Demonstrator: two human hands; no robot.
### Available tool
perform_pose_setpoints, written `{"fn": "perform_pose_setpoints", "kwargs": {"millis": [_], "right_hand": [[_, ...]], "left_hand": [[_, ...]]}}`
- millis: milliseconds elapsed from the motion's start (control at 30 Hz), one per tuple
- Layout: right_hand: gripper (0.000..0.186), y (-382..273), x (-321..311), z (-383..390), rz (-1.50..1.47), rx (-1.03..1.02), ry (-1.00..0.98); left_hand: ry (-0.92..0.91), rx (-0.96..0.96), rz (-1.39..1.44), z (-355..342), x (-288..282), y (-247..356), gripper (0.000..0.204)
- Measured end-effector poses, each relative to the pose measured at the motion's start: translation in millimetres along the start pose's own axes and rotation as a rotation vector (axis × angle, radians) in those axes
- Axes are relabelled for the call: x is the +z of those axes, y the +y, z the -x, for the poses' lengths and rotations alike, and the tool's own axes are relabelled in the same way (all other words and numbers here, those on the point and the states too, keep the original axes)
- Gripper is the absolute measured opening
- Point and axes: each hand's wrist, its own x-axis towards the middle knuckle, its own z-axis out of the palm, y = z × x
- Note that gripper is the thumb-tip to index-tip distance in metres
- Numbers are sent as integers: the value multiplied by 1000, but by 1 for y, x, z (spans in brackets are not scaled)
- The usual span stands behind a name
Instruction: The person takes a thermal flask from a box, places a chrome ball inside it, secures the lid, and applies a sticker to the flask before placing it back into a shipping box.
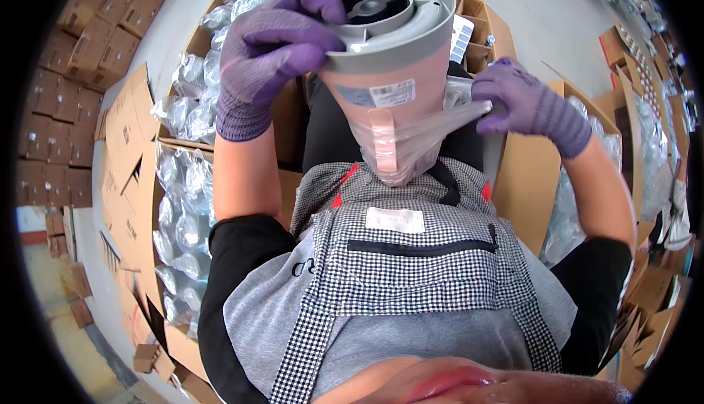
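Observation:
In front of my lap a pink tapered appliance body (pixel 425 85) with a grey rim hangs tilted, its wide round end up. A dark recess with a grey hub shows inside that end, and a white label sits on its side. My left hand (pixel 282 45), in a purple glove, is closed on the left of the rim. A clear plastic bag (pixel 429 131) wraps the narrow lower end. My right hand (pixel 524 103), also in a purple glove, pinches the bag's edge and holds it stretched out to the right.
Open cartons of plastic-wrapped items stand at the left (pixel 187 221) and right (pixel 568 217). A divided carton (pixel 480 37) is behind the appliance body. Flattened cardboard (pixel 128 162) and stacked brown boxes (pixel 59 129) lie further left. Another person's sleeve (pixel 678 213) shows at far right.

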Motion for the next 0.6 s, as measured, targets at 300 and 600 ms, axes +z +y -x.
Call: {"fn": "perform_pose_setpoints", "kwargs": {"millis": [300, 600], "right_hand": [[25, -72, -154, -5, 242, -435, 162], [51, -80, -103, -34, -979, -251, 611]], "left_hand": [[-167, 11, -75, -42, 29, 19, 44], [68, -9, 1135, -64, 110, 18, 68]]}}
